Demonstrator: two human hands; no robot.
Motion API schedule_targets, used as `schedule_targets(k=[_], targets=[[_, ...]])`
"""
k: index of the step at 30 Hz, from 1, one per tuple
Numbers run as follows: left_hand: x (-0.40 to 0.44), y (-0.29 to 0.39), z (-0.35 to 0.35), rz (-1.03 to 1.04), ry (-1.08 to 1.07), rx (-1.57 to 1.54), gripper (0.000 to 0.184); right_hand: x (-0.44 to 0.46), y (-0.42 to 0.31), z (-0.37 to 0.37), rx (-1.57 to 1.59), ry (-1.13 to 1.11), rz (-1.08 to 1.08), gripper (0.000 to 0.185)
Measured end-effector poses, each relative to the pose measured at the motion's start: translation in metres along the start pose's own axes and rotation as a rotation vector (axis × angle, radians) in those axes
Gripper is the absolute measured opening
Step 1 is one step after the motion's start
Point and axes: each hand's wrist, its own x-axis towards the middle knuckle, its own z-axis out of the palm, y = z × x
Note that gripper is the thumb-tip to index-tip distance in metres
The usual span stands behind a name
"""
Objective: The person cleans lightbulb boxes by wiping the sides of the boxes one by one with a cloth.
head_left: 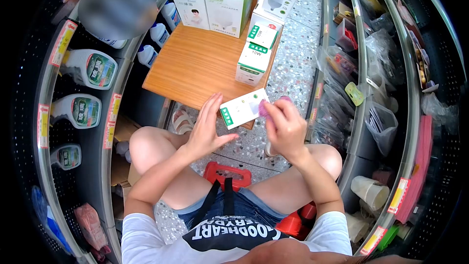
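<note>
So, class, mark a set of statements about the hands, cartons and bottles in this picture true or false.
1. The right hand holds a pink cloth. True.
2. The left hand is clenched in a fist. False: its fingers are extended.
3. The carton marked 30W stands on the wooden table. True.
4. The green-labelled bottles are on the person's right. False: they are on the left.
5. The carton marked 10W is nearer the hands than the 30W one. True.
</note>
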Motion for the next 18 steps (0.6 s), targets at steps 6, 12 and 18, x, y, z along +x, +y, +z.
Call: schedule_targets(k=[6, 12, 18], targets=[[-0.001, 0.000, 0.008, -0.182, -0.036, -0.130, 0.093, -0.008, -0.041, 0.021, 0.110, -0.124, -0.184, 0.033], [0.003, 0.007, 0.008, -0.226, -0.001, -0.113, 0.069, -0.011, -0.046, 0.036, 0.086, -0.235, -0.179, 0.035], [0.008, 0.013, 0.001, -0.252, -0.024, -0.150, 0.068, -0.009, -0.041, 0.030, 0.085, -0.234, -0.117, 0.036]])
